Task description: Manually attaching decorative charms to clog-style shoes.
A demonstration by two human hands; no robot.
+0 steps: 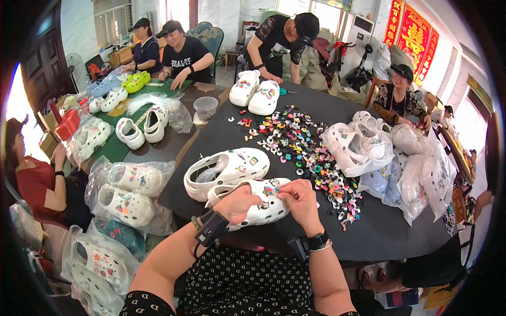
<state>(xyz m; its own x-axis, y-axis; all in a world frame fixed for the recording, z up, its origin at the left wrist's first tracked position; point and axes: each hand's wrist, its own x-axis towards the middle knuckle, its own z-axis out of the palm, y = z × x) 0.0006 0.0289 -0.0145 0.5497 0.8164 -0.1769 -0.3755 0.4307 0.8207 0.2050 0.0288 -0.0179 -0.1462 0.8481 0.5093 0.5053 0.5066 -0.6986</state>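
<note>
Near the table's front edge, a white clog (271, 213) with holes and several colourful charms on its upper lies in front of me. My left hand (240, 204) is closed round its opening, fingers hidden inside and thumb on top. At the toe end, my right hand (301, 203) pinches with thumb and forefinger against the upper. What sits in that pinch is too small to make out. Just behind is a second white clog (232, 164), also decorated with charms. Beyond my right hand, a heap of small multicoloured shoe charms (305, 142) spreads over the dark table.
Another decorated white pair (255, 95) stands at the table's far side. Bagged clogs (363, 145) pile up on the right, and more bagged clogs (126, 203) lie left. A clear plastic tub (205, 108) stands further back. Several people sit or stand round the tables.
</note>
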